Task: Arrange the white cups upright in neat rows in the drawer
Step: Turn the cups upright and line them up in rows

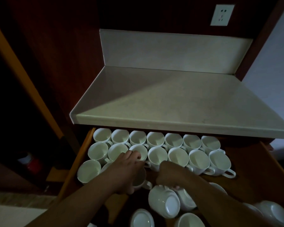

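An open wooden drawer (79, 161) holds white handled cups. Two full rows of upright cups (156, 140) stand at the back, and a third row is begun at the left with an upright cup (88, 171). My left hand (129, 169) grips an upright cup (138, 181) in that third row, fingers over its rim. My right hand (169, 176) grips the rim of a cup lying on its side (164, 200). Several more loose cups (142, 218) lie tipped or upside down at the drawer's front.
A pale countertop (179, 99) overhangs the drawer's back, with a wall socket (221, 15) above. Dark wood panels flank the left. A red-and-white object (29, 163) sits low in the shadow at left. The drawer's right part (246, 169) shows bare wood.
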Action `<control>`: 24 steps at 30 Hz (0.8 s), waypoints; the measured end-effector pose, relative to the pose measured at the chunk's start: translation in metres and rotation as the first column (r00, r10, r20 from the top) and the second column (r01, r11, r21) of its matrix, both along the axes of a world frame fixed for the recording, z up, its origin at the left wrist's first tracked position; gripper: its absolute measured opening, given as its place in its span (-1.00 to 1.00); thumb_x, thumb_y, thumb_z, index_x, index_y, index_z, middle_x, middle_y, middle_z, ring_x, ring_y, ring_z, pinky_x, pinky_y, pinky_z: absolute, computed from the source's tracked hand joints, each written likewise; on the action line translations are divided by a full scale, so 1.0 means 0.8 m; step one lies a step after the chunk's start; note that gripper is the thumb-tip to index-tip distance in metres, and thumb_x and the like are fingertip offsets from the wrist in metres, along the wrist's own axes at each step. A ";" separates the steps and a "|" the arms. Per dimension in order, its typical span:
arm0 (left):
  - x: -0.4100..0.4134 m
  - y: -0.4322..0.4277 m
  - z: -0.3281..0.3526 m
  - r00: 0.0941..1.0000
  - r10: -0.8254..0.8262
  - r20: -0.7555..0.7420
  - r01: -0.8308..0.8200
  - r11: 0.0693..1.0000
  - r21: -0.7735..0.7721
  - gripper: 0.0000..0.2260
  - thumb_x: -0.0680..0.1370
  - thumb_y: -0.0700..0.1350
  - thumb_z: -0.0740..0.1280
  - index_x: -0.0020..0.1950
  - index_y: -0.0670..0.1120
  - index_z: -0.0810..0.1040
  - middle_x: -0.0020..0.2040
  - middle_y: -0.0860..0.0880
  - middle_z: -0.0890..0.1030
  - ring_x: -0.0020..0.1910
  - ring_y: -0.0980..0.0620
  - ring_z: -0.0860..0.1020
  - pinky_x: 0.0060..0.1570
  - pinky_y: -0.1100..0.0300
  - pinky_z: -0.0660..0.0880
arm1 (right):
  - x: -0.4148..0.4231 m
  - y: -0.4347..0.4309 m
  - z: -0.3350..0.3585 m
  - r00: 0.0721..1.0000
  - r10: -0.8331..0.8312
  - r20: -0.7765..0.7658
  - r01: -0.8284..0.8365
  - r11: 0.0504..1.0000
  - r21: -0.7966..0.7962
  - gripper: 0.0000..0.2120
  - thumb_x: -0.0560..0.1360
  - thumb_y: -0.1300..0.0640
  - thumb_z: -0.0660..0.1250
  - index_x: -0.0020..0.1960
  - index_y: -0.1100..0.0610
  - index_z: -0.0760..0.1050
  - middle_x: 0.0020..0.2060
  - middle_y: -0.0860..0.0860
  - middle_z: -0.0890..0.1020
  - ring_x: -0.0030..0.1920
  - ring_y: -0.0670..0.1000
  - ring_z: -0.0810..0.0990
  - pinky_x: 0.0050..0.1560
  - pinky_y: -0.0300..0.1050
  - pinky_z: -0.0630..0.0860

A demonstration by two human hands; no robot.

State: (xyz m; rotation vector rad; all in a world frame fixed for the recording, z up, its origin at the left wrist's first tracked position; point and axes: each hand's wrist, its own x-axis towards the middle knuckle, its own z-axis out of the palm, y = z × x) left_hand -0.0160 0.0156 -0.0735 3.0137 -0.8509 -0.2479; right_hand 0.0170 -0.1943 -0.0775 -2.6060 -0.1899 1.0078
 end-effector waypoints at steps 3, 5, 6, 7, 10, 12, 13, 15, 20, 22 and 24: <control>0.007 -0.001 -0.003 1.000 -0.024 -0.013 0.025 0.999 0.047 -0.26 0.37 0.14 0.50 0.47 0.01 0.31 0.45 -0.07 0.23 0.37 -0.11 0.27 0.33 0.02 0.31 | 0.015 -0.007 0.019 0.999 -0.049 0.019 0.048 0.999 0.010 -0.82 0.45 0.10 0.42 -0.24 0.19 0.57 -0.41 0.19 0.62 -0.49 0.06 0.56 -0.49 -0.19 0.43; 0.010 0.000 -0.008 0.999 -0.044 -0.003 0.044 0.998 0.053 -0.29 0.44 0.25 0.42 0.49 -0.02 0.32 0.49 -0.11 0.24 0.42 -0.14 0.27 0.36 -0.02 0.30 | 0.023 -0.013 0.037 0.996 -0.089 0.006 0.089 0.995 0.043 -0.78 0.49 0.13 0.42 -0.31 0.16 0.54 -0.39 0.20 0.63 -0.50 0.05 0.54 -0.49 -0.20 0.41; 0.011 0.000 -0.009 0.999 -0.051 0.009 0.050 0.998 0.048 -0.30 0.47 0.30 0.38 0.48 -0.03 0.34 0.50 -0.12 0.27 0.42 -0.15 0.28 0.36 -0.04 0.31 | 0.026 -0.017 0.049 0.993 -0.116 -0.001 0.116 0.990 0.082 -0.80 0.48 0.17 0.41 -0.32 0.17 0.57 -0.38 0.21 0.65 -0.50 0.07 0.55 -0.48 -0.19 0.40; 0.012 0.001 -0.010 0.998 -0.055 0.014 0.054 0.998 0.042 -0.31 0.48 0.32 0.36 0.47 -0.04 0.37 0.50 -0.14 0.29 0.42 -0.16 0.30 0.35 -0.04 0.32 | 0.029 -0.023 0.059 0.991 -0.137 0.005 0.136 0.984 0.112 -0.83 0.47 0.19 0.39 -0.29 0.19 0.60 -0.38 0.18 0.65 -0.48 0.11 0.59 -0.46 -0.18 0.42; 0.016 0.002 -0.007 0.998 -0.063 0.005 0.063 0.995 0.077 -0.31 0.47 0.25 0.39 0.48 -0.07 0.36 0.52 -0.16 0.28 0.44 -0.19 0.29 0.34 -0.05 0.32 | 0.028 -0.038 0.096 0.976 -0.206 0.068 0.187 0.957 0.222 -0.84 0.51 0.21 0.32 -0.11 0.23 0.67 -0.35 0.10 0.62 -0.46 0.03 0.54 -0.46 -0.18 0.42; 0.019 0.004 0.005 0.995 -0.066 -0.074 0.074 0.992 0.101 -0.21 0.46 0.20 0.45 0.59 -0.02 0.22 0.60 -0.12 0.12 0.56 -0.18 0.13 0.46 -0.06 0.21 | 0.027 -0.047 0.114 0.940 -0.336 0.058 0.283 0.864 0.417 -0.83 0.49 0.30 0.31 -0.11 0.24 0.68 -0.40 0.11 0.62 -0.51 -0.01 0.48 -0.49 -0.20 0.35; 0.022 0.007 0.013 0.988 -0.034 -0.149 0.038 0.999 0.026 -0.15 0.44 0.22 0.48 0.62 0.05 0.16 0.62 -0.04 0.08 0.59 -0.10 0.08 0.50 -0.01 0.17 | 0.027 -0.051 0.122 0.924 -0.378 0.059 0.301 0.813 0.499 -0.83 0.50 0.31 0.31 -0.11 0.20 0.69 -0.40 0.11 0.62 -0.50 0.00 0.48 -0.46 -0.18 0.35; 0.027 0.006 0.044 0.947 0.054 -0.318 -0.161 0.933 -0.323 -0.16 0.42 0.26 0.53 0.59 0.23 0.18 0.55 0.23 0.25 0.54 0.18 0.22 0.46 0.24 0.24 | 0.030 -0.057 0.130 0.908 -0.408 0.100 0.280 0.765 0.580 -0.83 0.54 0.24 0.33 -0.07 0.07 0.68 -0.36 0.11 0.65 -0.46 0.03 0.51 -0.38 -0.08 0.40; 0.037 -0.013 0.072 0.740 -0.038 -0.671 -0.635 0.290 -0.716 -0.25 0.38 0.24 0.56 0.51 0.24 0.35 0.36 0.28 0.52 0.24 0.31 0.58 0.29 0.20 0.52 | 0.018 -0.046 0.132 0.917 -0.398 0.017 0.240 0.585 0.774 -0.91 0.63 0.28 0.34 0.12 0.18 0.55 -0.27 0.11 0.65 -0.39 0.15 0.60 -0.32 0.00 0.51; 0.042 -0.022 0.070 0.749 0.036 -0.661 -0.651 0.219 -0.726 -0.34 0.41 0.10 0.63 0.45 0.19 0.46 0.30 0.26 0.57 0.13 0.35 0.62 0.18 0.23 0.57 | 0.013 -0.044 0.128 0.928 -0.373 -0.009 0.245 0.591 0.768 -0.83 0.60 0.34 0.33 0.15 0.15 0.52 -0.18 0.20 0.68 -0.30 0.20 0.67 -0.21 0.11 0.60; 0.048 -0.024 0.064 0.788 0.137 -0.600 -0.609 0.310 -0.730 -0.37 0.35 0.11 0.67 0.36 0.25 0.51 0.21 0.28 0.64 0.10 0.32 0.64 0.17 0.17 0.60 | 0.012 -0.050 0.120 0.950 -0.284 0.128 0.152 0.782 0.604 -0.72 0.51 0.21 0.43 0.15 -0.05 0.50 -0.09 0.08 0.71 -0.18 0.08 0.74 -0.04 0.14 0.69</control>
